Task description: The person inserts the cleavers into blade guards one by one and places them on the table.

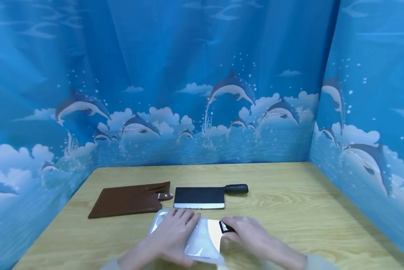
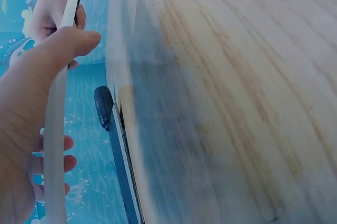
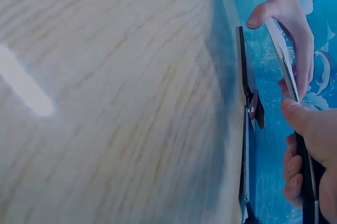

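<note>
Close to the table's near side, my left hand (image 1: pixel 176 234) holds a milky plastic blade cover (image 1: pixel 199 244), thumb on one face and fingers on the other. A knife with a broad pale blade (image 1: pixel 214 232) sits partly inside that cover, a strip of blade showing near the handle. My right hand (image 1: pixel 249 234) grips its black handle (image 3: pixel 308 190), fingers curled round it. In the left wrist view the cover (image 2: pixel 55 150) is seen edge-on, raised above the table. Behind the hands lies a dark cleaver (image 1: pixel 199 197) with a black handle (image 1: pixel 236 189).
A brown leather sheath (image 1: pixel 129 200) with a snap strap (image 1: pixel 165 196) lies left of the dark cleaver. The wood-grain table (image 1: pixel 289 210) is bordered at the back and sides by a blue dolphin-print curtain (image 1: pixel 175 56).
</note>
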`<act>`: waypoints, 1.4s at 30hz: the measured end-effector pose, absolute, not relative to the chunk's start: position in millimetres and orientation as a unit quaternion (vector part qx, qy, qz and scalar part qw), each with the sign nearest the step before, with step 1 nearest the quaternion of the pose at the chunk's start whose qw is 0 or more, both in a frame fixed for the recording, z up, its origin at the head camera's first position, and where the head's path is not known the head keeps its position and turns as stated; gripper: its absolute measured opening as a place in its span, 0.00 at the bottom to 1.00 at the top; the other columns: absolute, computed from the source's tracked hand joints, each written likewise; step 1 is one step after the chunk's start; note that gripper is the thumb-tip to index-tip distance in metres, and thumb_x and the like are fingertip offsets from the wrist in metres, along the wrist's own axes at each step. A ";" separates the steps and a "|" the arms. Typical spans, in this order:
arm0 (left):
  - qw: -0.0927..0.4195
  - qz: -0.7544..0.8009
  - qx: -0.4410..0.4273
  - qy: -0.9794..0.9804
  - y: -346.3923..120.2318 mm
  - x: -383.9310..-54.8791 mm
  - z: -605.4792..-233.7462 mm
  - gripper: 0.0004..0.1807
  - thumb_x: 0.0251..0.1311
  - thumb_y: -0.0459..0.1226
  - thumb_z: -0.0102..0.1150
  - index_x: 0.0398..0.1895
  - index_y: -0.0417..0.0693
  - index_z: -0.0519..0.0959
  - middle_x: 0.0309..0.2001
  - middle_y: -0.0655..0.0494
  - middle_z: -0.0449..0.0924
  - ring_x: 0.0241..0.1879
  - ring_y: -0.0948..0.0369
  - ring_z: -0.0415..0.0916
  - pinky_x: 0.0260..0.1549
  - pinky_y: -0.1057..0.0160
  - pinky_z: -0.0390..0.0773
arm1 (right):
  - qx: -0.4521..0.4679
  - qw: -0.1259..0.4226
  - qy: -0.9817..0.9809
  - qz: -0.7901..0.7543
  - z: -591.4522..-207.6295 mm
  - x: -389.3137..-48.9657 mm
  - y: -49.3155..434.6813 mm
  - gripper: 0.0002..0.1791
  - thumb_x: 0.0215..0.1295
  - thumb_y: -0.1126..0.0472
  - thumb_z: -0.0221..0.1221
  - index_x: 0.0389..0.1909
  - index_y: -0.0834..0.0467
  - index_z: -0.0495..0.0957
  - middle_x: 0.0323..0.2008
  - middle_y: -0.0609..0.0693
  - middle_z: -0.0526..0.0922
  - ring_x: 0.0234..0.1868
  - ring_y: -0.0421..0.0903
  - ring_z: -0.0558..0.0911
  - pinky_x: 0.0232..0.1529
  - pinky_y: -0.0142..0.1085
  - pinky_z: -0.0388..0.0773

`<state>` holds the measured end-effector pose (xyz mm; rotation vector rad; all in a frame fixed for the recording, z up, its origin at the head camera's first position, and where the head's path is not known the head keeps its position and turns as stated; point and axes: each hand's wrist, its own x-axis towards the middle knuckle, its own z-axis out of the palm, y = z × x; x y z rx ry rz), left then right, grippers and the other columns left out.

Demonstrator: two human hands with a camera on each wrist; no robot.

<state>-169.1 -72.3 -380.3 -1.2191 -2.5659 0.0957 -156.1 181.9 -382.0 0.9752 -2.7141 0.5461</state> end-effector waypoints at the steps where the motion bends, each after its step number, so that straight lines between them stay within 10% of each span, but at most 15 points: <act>1: 0.147 0.035 -0.422 -0.894 -72.5 -168.9 -380.5 0.56 0.32 0.71 0.56 0.63 0.47 0.64 0.53 0.53 0.70 0.52 0.56 0.67 0.51 0.48 0.67 | 0.330 0.105 -0.920 0.184 -383.0 -157.1 181.3 0.14 0.56 0.47 0.60 0.37 0.53 0.77 0.25 0.38 0.77 0.24 0.31 0.71 0.21 0.27 0.69; 42: -0.030 -0.008 -0.357 -0.934 -142.3 -198.5 -397.8 0.60 0.34 0.74 0.54 0.67 0.43 0.62 0.56 0.51 0.68 0.55 0.56 0.65 0.53 0.48 0.66 | 0.303 -0.040 -0.921 0.240 -397.4 -210.9 146.3 0.06 0.53 0.64 0.63 0.33 0.59 0.78 0.30 0.45 0.76 0.35 0.45 0.74 0.38 0.42 0.72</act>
